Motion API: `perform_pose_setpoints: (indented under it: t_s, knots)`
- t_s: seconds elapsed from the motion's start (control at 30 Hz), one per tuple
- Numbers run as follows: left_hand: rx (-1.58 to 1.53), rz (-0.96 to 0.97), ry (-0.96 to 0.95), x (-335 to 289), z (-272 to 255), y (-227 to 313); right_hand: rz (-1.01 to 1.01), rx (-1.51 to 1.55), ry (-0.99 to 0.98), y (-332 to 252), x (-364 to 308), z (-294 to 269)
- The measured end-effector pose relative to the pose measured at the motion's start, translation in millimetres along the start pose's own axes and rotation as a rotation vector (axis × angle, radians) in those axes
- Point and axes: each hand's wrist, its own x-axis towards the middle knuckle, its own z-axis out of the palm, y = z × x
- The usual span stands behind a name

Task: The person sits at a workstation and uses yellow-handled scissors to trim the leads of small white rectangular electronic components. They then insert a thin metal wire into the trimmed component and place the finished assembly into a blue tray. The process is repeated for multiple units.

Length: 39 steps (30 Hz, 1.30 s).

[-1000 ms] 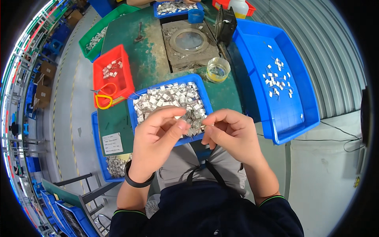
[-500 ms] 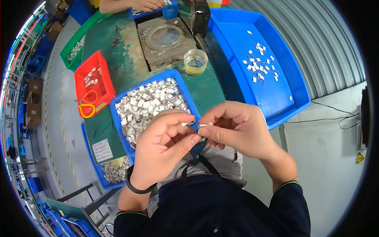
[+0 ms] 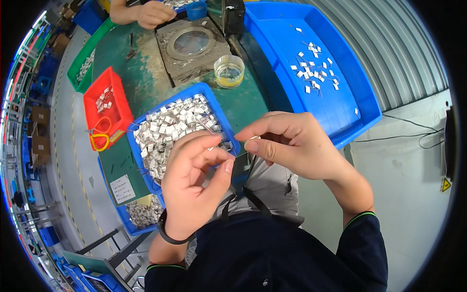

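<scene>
Your navy shirt (image 3: pixel 272 253) carries bright green trim (image 3: pixel 360 217) at the sleeve edges, above light grey trousers (image 3: pixel 279 187), and your wristband (image 3: pixel 168 231) is black. Before you, the green tabletop (image 3: pixel 111 54), mottled tan where worn, bears a blue tray (image 3: pixel 218 111) of white components (image 3: pixel 170 121) with dark markings, a red bin (image 3: pixel 120 111) and scissors (image 3: pixel 100 142) with one orange and one yellow loop. To your right, white pieces speckle a larger blue tray (image 3: pixel 335 117) beside a grey, ribbed wall (image 3: pixel 389 53).

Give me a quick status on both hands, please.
Left hand open. Right hand pinching small white component, mostly hidden. Blue tray heaped with white wire-leaded components, partly behind left hand.
</scene>
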Motion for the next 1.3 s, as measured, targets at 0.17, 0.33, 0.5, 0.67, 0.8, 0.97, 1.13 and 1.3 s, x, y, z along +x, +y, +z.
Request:
perform_pose_setpoints:
  t_s: [0.17,0.33,0.5,0.67,0.8,0.97,1.13,1.3]
  knots:
    - [0.453,0.399,0.037,3,10,-6,0.095,0.143,0.009,-6,-2,0]
    - [0.752,0.668,0.066,8,17,-10,0.151,0.236,-0.033,-9,-1,-1]
    - [0.763,0.722,0.093,7,17,-15,0.178,0.3,-0.069,-8,-2,0]
    - [0.659,0.586,0.114,-2,17,-15,0.148,0.301,-0.049,-8,-4,0]
    - [0.575,0.448,0.024,-9,2,-12,0.019,0.337,0.049,-9,-9,-13]
    - [0.114,0.224,0.074,-4,4,-9,0.048,0.253,-0.042,-6,-8,-13]
    - [-0.22,-0.025,-0.025,0,8,-3,0.065,0.24,-0.063,-1,-7,-9]
    - [-0.232,-0.124,-0.043,3,12,-3,0.088,0.216,-0.078,0,-5,-5]
